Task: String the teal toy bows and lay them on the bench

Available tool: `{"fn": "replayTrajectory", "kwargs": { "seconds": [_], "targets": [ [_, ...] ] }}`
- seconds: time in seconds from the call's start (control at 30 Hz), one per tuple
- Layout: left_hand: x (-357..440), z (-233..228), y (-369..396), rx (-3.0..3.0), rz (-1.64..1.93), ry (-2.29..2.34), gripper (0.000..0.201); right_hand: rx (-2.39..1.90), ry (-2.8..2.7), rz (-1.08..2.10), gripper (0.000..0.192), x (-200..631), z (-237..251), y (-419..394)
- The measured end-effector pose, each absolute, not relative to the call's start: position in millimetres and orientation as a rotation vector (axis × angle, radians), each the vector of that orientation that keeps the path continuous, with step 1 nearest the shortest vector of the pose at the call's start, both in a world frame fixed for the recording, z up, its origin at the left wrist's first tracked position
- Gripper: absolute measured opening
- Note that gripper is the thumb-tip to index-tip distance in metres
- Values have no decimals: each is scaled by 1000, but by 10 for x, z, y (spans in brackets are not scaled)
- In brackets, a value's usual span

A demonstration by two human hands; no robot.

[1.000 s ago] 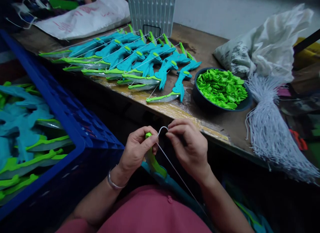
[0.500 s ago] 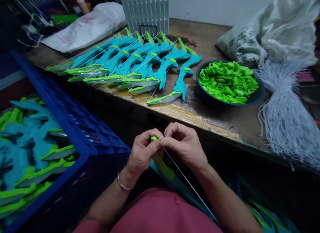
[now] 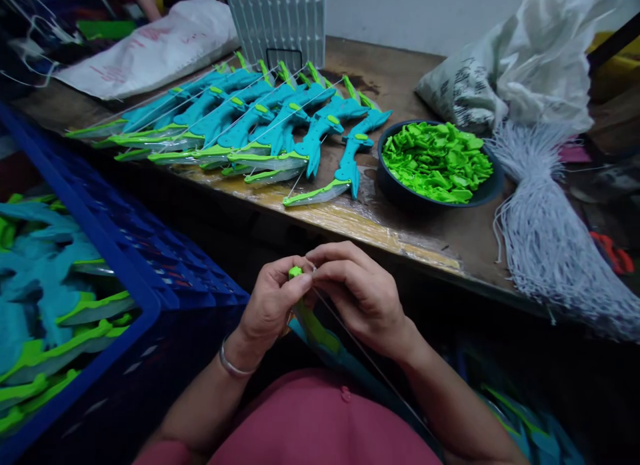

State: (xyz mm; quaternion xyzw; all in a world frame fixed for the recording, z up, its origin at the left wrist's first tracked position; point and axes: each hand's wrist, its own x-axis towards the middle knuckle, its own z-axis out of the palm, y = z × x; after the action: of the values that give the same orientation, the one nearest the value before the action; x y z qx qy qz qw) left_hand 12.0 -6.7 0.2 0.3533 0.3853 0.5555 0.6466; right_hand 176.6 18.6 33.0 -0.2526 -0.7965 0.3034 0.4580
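My left hand [image 3: 267, 302] pinches the lime-green tip of a turquoise toy bow [image 3: 319, 332] in front of my body. The bow slants down to the right, and its lower end lies hidden behind my right forearm. Fingers of my right hand [image 3: 363, 295] close on a white string [image 3: 357, 340] right beside that tip. From there the string runs down along the bow. Whether it is knotted or hooked at the tip is hidden by my fingertips.
Several strung toy bows [image 3: 270, 122] lie in a row on the table [image 3: 400, 242]. A dark bowl [image 3: 495, 188] holds green plastic pieces, beside a bundle of white strings [image 3: 560, 252]. Blue crate [image 3: 165, 272] with more bows stands at left. Sacks [image 3: 460, 92] and red-handled scissors [image 3: 613, 252] are at right.
My right hand has shifted its fingers: they now reach further over the bow tip, with the back of the hand turned more upward. The view has moved slightly to the right.
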Motion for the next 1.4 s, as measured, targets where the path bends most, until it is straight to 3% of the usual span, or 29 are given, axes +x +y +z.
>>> {"fn": "replayTrajectory", "kwargs": {
  "seconds": [0.17,0.47,1.03,1.4],
  "targets": [
    [109,0,-89,841,1257,868,24,-644,-2002,682,9,1766,346,171],
    [142,8,-159,816,1315,911,15,-790,-1871,841,7,1752,382,103],
    [119,6,-223,738,1290,813,15,-754,-1877,382,9,1672,247,-88],
    [92,16,-220,816,1257,832,15,-820,-1850,517,6,1771,327,-119]
  ]
}}
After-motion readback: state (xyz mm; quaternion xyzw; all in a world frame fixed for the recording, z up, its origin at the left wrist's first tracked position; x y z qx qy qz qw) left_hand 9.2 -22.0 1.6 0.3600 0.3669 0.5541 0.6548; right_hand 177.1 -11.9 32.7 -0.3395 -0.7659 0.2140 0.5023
